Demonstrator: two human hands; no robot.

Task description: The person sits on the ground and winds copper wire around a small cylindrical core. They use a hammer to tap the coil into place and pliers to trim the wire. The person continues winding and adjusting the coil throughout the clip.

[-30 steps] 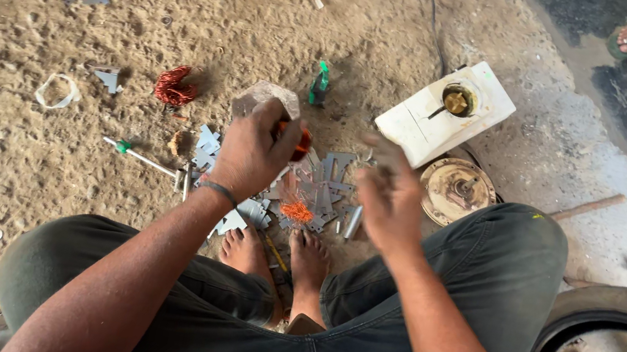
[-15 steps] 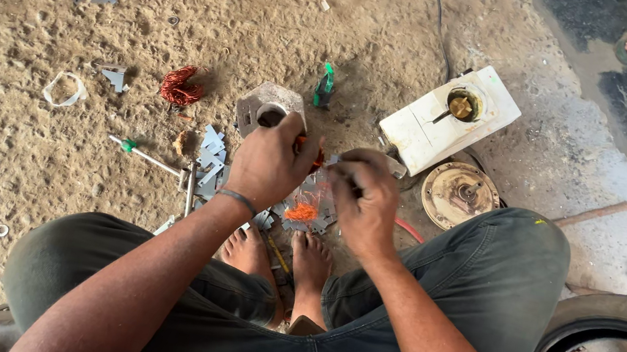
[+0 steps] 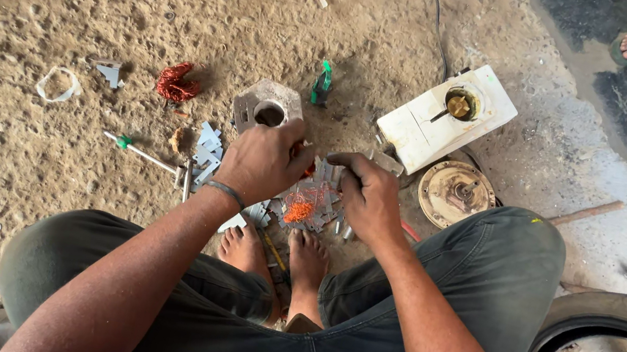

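Above the bare feet | left hand (image 3: 264, 163) and right hand (image 3: 365, 198) pinched together on a small metal part (image 3: 323, 171) | copper winding (image 3: 299, 210) loose below, plates (image 3: 205, 157) scattered; much unsorted.

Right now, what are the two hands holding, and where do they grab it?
Both the left hand and right hand close on something small over the orange copper wire and metal plates; fingers hide it.

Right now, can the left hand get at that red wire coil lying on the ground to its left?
Probably yes. The red wire coil lies in the open on the sandy ground, a little beyond the left hand, with only small flat metal pieces nearby and nothing over it.
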